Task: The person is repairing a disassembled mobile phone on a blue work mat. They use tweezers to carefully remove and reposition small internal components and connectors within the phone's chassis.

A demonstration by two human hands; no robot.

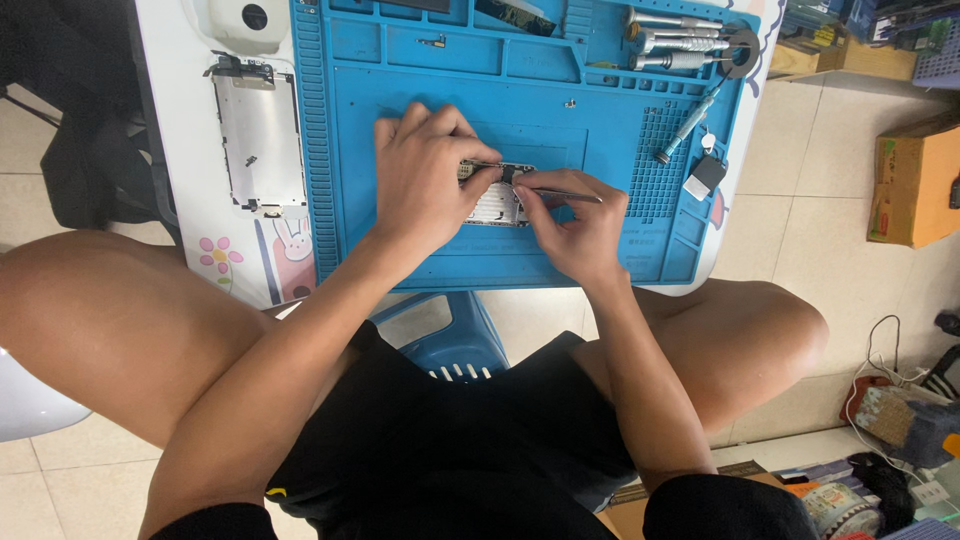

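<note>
A small opened phone body (497,203) lies on a blue repair mat (420,250). My left hand (425,175) rests over its left part and pins it down with the fingers. My right hand (572,225) grips thin metal tweezers (565,194) whose tip meets the top edge of the phone body near a dark component. Most of the phone body is hidden under both hands.
A detached metal screen plate (258,140) lies on the white table left of the mat. Screwdrivers (672,40) and a loose driver (686,125) sit at the mat's upper right, with a small dark part (705,175). Cardboard boxes (912,180) stand on the floor to the right.
</note>
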